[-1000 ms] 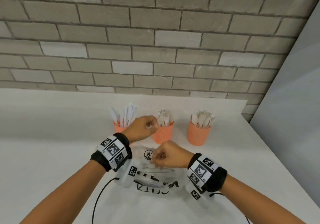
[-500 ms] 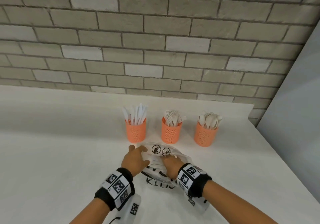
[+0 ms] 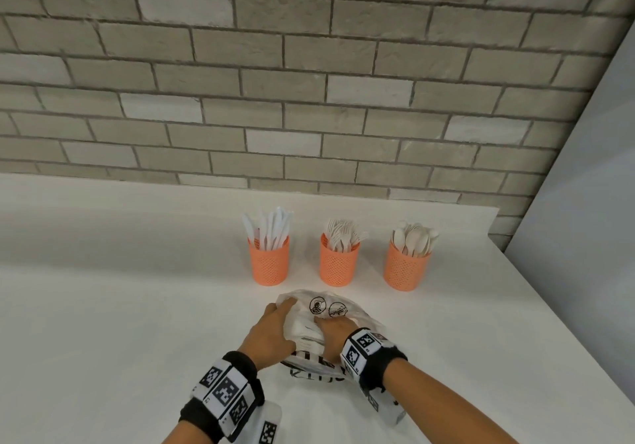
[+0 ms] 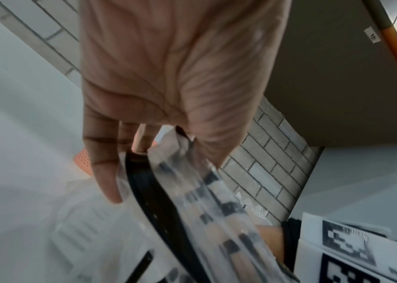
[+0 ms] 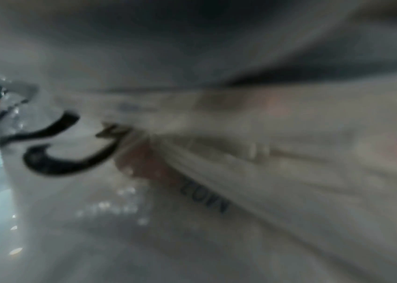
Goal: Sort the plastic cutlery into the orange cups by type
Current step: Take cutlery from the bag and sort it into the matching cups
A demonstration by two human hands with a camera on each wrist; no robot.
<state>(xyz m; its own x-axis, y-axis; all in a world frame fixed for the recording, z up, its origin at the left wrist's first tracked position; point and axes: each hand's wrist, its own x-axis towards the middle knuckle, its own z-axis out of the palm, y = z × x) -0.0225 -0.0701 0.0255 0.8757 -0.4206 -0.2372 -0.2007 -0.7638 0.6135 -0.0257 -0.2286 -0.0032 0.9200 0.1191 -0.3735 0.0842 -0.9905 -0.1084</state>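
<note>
Left hand [image 3: 275, 328], a second ago up at cups, now down gripping crumpled clear printed plastic bag [image 3: 326, 309] at worktop [image 3: 120, 323] near edge; right hand [image 3: 335, 333] clutches it too; white plastic cutlery [image 3: 343, 234] stands sorted in three orange perforated cups [image 3: 338, 265] near back edge; sorting looks done, bag being cleared

Clear printed plastic bag [image 3: 338, 309] on white counter [image 3: 103, 306], brick wall [image 3: 275, 83] behind.

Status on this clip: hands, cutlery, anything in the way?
Both hands on the plastic bag: left hand grips its edge, right hand buried in it, grip unclear. Knives, forks, spoons stand sorted in three orange cups. Nothing blocking.
</note>
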